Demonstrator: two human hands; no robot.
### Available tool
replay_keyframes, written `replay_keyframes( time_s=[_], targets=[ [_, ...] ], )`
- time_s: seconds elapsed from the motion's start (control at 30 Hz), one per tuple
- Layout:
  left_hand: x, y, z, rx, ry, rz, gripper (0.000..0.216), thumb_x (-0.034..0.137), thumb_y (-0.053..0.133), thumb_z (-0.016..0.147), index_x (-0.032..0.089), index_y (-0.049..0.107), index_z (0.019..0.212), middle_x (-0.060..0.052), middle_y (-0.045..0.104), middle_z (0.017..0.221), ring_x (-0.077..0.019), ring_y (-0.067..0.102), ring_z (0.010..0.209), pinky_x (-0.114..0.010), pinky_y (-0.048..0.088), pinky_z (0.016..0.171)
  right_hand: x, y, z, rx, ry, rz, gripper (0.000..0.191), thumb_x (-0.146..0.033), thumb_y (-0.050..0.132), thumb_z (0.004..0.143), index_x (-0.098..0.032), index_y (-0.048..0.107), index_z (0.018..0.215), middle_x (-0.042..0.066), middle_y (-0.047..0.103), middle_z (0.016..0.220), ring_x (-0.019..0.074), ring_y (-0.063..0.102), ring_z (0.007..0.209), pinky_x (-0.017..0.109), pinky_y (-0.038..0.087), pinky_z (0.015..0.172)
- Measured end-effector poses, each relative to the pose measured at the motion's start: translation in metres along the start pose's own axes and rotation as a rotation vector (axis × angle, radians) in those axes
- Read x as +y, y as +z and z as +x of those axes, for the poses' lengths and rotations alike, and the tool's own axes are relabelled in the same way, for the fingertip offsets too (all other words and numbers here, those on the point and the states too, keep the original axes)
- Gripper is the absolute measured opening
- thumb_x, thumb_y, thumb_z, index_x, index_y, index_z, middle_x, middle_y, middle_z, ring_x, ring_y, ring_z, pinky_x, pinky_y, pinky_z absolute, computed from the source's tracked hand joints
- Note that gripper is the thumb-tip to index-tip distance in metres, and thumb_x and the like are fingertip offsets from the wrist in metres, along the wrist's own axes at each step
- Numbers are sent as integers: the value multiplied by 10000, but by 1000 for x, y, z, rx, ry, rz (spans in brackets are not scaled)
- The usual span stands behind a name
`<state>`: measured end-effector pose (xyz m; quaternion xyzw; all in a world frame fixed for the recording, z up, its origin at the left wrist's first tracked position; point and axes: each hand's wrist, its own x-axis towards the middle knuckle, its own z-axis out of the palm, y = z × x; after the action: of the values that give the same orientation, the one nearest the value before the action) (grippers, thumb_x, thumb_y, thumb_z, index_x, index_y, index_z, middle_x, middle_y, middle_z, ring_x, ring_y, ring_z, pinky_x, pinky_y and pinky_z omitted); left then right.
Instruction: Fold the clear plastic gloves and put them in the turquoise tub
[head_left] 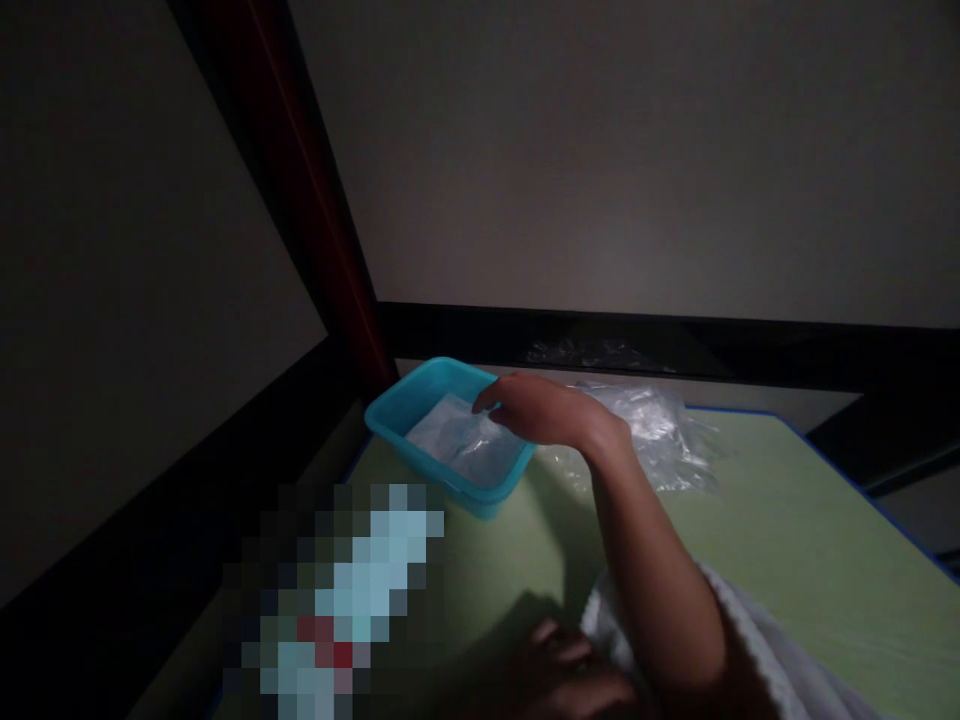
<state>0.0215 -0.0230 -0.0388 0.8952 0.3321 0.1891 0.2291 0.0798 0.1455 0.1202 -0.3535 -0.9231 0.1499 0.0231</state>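
From where I stand, the right hand [532, 410] is over the near right rim of a rectangular turquoise plastic basket [420, 459] at mid-frame. Its fingers are bent downward and slightly parted; I cannot tell whether the tips have hold of anything. The wrist is sharply bent, presumably so that the fingers clear the basket wall and point inward. The left hand [577, 675], low centre of the frame, is in deep shadow with fingers loosely curled; its grip, if any, cannot be determined.

Inside the basket lies flat white sheet-like material [435, 425], partly under glossy clear film. The raised walls probably serve to stop it sliding off.

Right of the basket, behind the right wrist, is a loose heap of crinkled clear plastic bags [660, 430], seemingly set there for easy reach. Both stand on a pale green table with a blue edge [787, 500]. A white fleecy sleeve [757, 640] is pushed back at lower right, leaving the forearm bare.

At lower left, a pale blue and red item [382, 560] is pixelated beyond identification. Beyond the table: a dark red post [330, 220], upper left, and a plain grey panel [600, 180], upper right.
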Motion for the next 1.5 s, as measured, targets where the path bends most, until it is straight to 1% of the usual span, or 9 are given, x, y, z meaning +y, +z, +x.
replay_keyframes(
  time_s=[0.1, 0.27, 0.43, 0.67, 0.83, 1.07, 1.17, 1.37, 1.5],
  targets=[
    [9, -23, -3, -84, 190, 205, 96, 332, 593, 852, 242, 624, 865, 47, 643, 1003, -148, 562, 912, -278, 364, 794, -8, -1, -4, 85, -19, -20, 330, -148, 505, 843, -221, 627, 1140, 73, 661, 1114, 223, 629, 985, 283, 461, 785],
    [23, -49, -4, -131, 61, 170, 111, 315, 578, 858, 221, 581, 916, 27, 600, 1080, -168, 516, 1026, -304, 325, 892, -30, 7, -13, 213, -3, -68, 306, -175, 514, 851, -227, 625, 1131, 79, 654, 1125, 240, 615, 1013, 311, 469, 788],
    [29, -52, -5, -102, -51, 113, 168, 301, 609, 827, 247, 565, 979, 14, 578, 1107, -185, 509, 1053, -337, 334, 925, -43, 21, -26, 323, 65, -112, 257, -142, 499, 845, -197, 655, 1041, 98, 666, 1071, 258, 617, 985, 328, 475, 752],
    [24, -47, -4, -82, -50, 139, 194, 328, 589, 838, 207, 610, 988, -47, 611, 1102, -225, 520, 1073, -378, 347, 950, -50, 43, -32, 578, 148, -78, 272, -104, 399, 854, -153, 605, 1026, 85, 632, 1063, 224, 593, 956, 314, 458, 757],
    [23, -43, -7, -44, -21, 119, 138, 260, 579, 839, 193, 644, 941, -50, 654, 1045, -216, 534, 1070, -372, 321, 990, -51, 76, -46, 886, 60, 50, 274, -95, 344, 849, -136, 594, 953, 87, 616, 959, 190, 556, 905, 292, 437, 793],
    [38, -46, -12, -43, 180, -156, 152, 167, 608, 790, 195, 655, 932, -5, 693, 1023, -174, 589, 978, -307, 345, 945, -26, 112, -81, 898, 75, 12, 241, -104, 368, 804, -169, 600, 822, 84, 600, 888, 196, 536, 849, 316, 429, 762],
    [42, -45, -12, 53, 187, -252, 155, 127, 596, 774, 159, 663, 910, -36, 706, 988, -164, 618, 917, -302, 371, 916, -7, 114, -98, 899, 158, -20, 238, -119, 378, 812, -164, 607, 859, 97, 588, 938, 205, 522, 896, 333, 419, 793],
    [38, -39, -11, 318, 140, -293, 164, 64, 515, 777, 136, 661, 796, -70, 697, 821, -154, 623, 790, -263, 447, 760, 45, 112, -127, 892, 435, -114, 261, -174, 443, 806, -160, 641, 975, 157, 440, 1298, 316, 382, 1174, 502, 314, 948],
    [32, -39, -8, 387, 76, -309, 164, 101, 493, 794, 138, 648, 755, -75, 678, 756, -160, 623, 747, -258, 466, 709, 66, 112, -133, 827, 573, -147, 308, -206, 446, 823, -137, 637, 1055, 176, 447, 1326, 357, 318, 1254, 582, 220, 1000]
  ],
)
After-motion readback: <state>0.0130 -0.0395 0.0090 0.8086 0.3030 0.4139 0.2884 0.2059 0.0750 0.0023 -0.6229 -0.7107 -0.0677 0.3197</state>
